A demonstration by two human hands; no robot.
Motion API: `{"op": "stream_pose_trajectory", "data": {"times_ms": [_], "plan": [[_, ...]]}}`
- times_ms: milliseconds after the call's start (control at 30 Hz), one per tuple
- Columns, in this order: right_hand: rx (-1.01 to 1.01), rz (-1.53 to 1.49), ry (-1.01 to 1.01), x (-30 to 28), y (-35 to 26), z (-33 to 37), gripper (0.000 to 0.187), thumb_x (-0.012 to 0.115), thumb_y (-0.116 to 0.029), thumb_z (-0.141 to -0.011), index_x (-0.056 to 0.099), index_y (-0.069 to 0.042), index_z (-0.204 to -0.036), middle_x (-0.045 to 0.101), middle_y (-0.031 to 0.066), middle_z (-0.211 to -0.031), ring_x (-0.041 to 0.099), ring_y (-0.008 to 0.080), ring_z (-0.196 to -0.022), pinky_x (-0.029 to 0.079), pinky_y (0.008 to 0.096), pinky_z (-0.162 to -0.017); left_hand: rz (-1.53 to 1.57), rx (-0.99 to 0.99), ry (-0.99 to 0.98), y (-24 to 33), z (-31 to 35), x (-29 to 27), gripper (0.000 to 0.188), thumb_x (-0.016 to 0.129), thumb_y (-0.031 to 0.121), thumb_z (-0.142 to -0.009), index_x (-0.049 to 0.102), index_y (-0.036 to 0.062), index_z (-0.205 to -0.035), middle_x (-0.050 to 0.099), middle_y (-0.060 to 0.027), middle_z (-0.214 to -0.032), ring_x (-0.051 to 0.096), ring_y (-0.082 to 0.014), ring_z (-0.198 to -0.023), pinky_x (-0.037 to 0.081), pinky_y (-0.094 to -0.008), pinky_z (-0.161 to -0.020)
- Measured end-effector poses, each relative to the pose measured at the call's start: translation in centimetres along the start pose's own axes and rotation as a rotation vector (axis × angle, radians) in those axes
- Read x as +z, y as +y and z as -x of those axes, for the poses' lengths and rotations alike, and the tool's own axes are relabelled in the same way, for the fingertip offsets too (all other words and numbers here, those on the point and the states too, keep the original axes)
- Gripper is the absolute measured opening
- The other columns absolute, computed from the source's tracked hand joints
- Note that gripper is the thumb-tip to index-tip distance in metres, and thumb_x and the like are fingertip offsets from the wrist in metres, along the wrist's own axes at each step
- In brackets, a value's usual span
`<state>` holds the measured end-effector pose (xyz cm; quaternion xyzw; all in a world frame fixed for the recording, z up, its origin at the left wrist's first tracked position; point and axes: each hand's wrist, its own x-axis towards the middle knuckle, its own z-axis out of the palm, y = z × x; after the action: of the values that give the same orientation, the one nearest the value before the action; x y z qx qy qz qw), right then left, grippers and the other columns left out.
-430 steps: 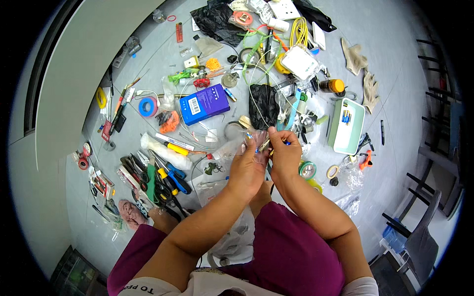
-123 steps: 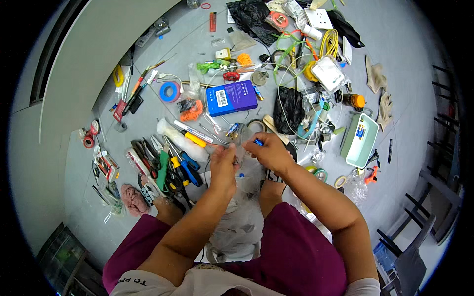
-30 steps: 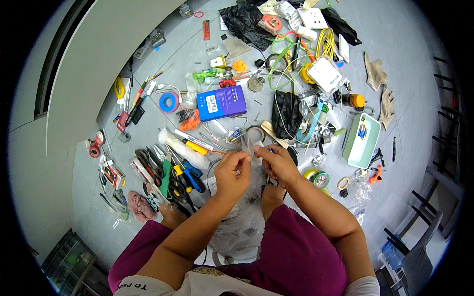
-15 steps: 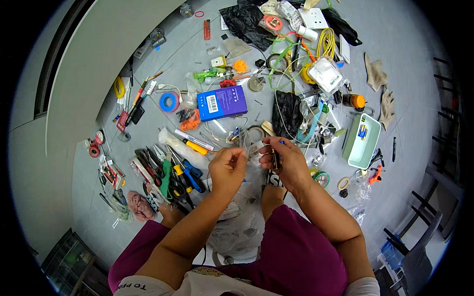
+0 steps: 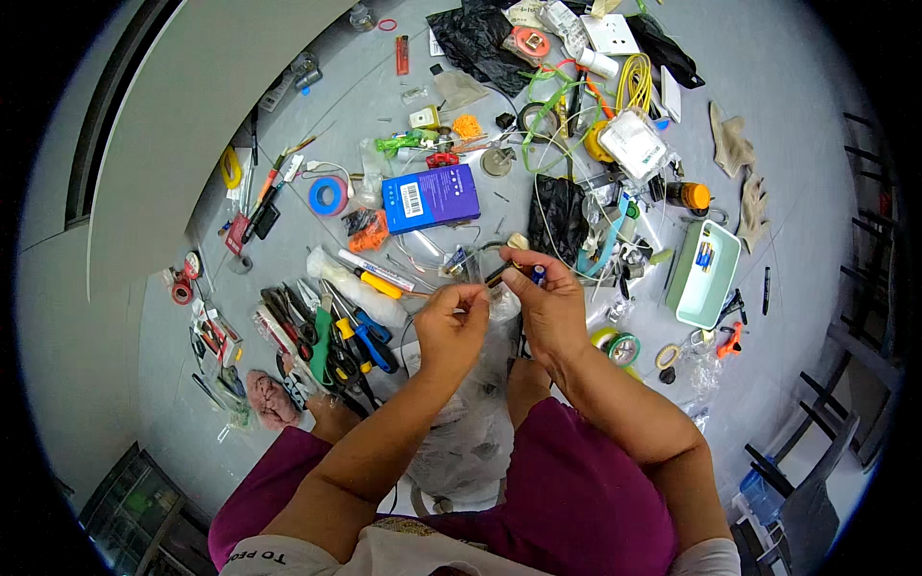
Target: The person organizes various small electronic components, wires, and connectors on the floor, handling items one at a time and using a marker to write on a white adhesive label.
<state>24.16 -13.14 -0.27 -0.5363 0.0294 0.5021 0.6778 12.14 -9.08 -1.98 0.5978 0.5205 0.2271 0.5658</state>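
In front of my lap both hands are raised close together above the littered floor. My right hand is closed around a small cylindrical battery with a blue end. Between its thumb and forefinger a second dark, slim piece points toward my left hand; its kind I cannot make out. My left hand has its thumb and fingers pinched together, almost touching that dark piece. What lies in the pinch, if anything, is hidden. Clear crumpled plastic lies below, between my legs.
Pliers, scissors and screwdrivers with a blue handle lie at left. Ahead is a blue-purple box. A pale green tray with several batteries stands at right, near tape rolls. Cables, bags and gloves spread beyond.
My right hand has turned and its fingers have shifted round what it holds, bringing the battery's blue end up. My left hand has moved slightly right, toward it.
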Motion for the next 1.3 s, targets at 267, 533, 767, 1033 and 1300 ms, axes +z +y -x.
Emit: {"op": "stream_pose_trajectory", "data": {"times_ms": [267, 533, 767, 1033, 1300], "plan": [[-0.119, 0.377, -0.005, -0.2, 0.4, -0.3, 0.024, 0.069, 0.0, -0.076, 0.066, -0.003, -0.099, 0.066, 0.0033, -0.094, 0.057, 0.0064, -0.08, 0.046, 0.0196, -0.073, -0.058, 0.074, 0.041, 0.7, -0.1, -0.4, 0.009, 0.065, 0.003, -0.08, 0.063, -0.0023, -0.086, 0.062, -0.0035, -0.077, 0.055, -0.0057, -0.064, 0.045, -0.0189, -0.055], [-0.222, 0.502, -0.071, -0.7, 0.3, -0.2, 0.022, 0.067, 0.002, -0.076, 0.066, -0.002, -0.097, 0.067, 0.0054, -0.094, 0.059, 0.0106, -0.086, 0.047, 0.023, -0.078, -0.042, 0.073, 0.137, -0.2, -0.4, -0.5, 0.008, 0.067, 0.002, -0.074, 0.064, 0.0009, -0.081, 0.06, -0.0063, -0.073, 0.055, -0.0092, -0.058, 0.045, -0.0219, -0.051], [-1.049, 1.265, -0.347, -0.8, 0.1, -1.0, 0.039, 0.061, 0.006, -0.065, 0.061, -0.003, -0.103, 0.064, 0.0108, -0.1, 0.061, 0.0283, -0.083, 0.05, 0.0359, -0.073, -0.023, 0.132, 0.112, -0.2, -0.5, -0.2, 0.012, 0.066, 0.0, -0.072, 0.063, 0.0009, -0.084, 0.06, -0.0059, -0.073, 0.056, -0.0097, -0.059, 0.046, -0.022, -0.053], [-0.109, 0.731, -0.014, -0.8, -1.4, -0.2, 0.035, 0.062, -0.007, -0.081, 0.057, -0.006, -0.116, 0.061, 0.0084, -0.092, 0.058, 0.0135, -0.079, 0.047, 0.0267, -0.067, 0.024, 0.041, 0.096, -0.2, -0.4, -1.0, 0.007, 0.063, 0.003, -0.082, 0.061, -0.0016, -0.087, 0.06, -0.0015, -0.08, 0.053, -0.0044, -0.067, 0.046, -0.0181, -0.057], [0.085, 0.56, -0.164, -1.3, -2.4, 1.1, 0.039, 0.065, -0.004, -0.08, 0.054, 0.002, -0.117, 0.064, 0.0124, -0.102, 0.063, 0.0127, -0.084, 0.05, 0.0241, -0.067, 0.026, 0.089, 0.106, -0.2, 0.0, -0.2, 0.008, 0.065, 0.0, -0.075, 0.063, -0.0001, -0.083, 0.058, -0.0054, -0.073, 0.055, -0.009, -0.06, 0.045, -0.021, -0.052]]}}
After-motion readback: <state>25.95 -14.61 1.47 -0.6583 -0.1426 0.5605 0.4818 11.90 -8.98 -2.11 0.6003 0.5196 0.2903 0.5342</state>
